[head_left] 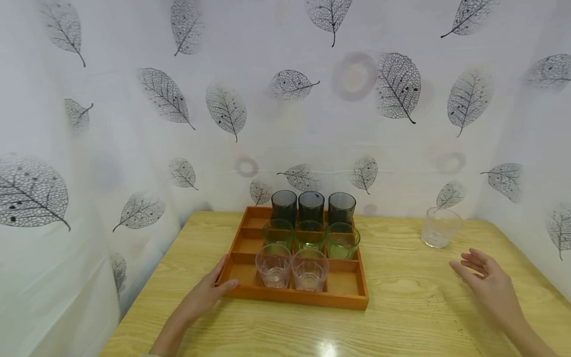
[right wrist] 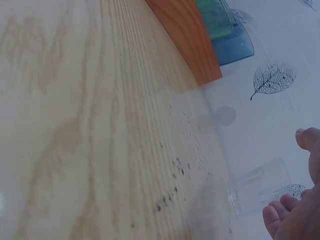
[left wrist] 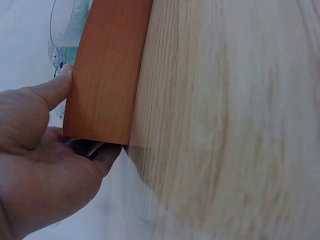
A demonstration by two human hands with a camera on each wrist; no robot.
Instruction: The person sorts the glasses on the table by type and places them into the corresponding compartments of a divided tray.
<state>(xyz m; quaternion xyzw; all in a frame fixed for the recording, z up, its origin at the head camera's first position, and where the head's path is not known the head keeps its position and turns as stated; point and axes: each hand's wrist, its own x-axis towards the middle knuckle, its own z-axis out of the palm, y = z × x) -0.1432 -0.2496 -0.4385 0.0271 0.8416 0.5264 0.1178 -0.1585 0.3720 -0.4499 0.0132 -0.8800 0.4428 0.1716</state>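
A brown wooden tray (head_left: 294, 296) with compartments stands mid-table. It holds a back row of three dark grey glasses (head_left: 311, 206), a middle row of three green glasses (head_left: 342, 243) and two clear glasses (head_left: 310, 272) in front. My left hand (head_left: 206, 293) grips the tray's front left corner. In the left wrist view its thumb (left wrist: 60, 85) presses the rim and the fingers lie against the end wall. Another clear glass (head_left: 439, 229) stands upright at the back right. My right hand (head_left: 492, 287) is in front of that glass, apart from it, fingers loosely bent, holding nothing.
The light wood table (head_left: 401, 317) carries the tray and the lone glass. A white curtain with leaf prints (head_left: 267, 139) hangs behind it and along both sides. Small dark marks (right wrist: 170, 195) spot the tabletop near the right hand.
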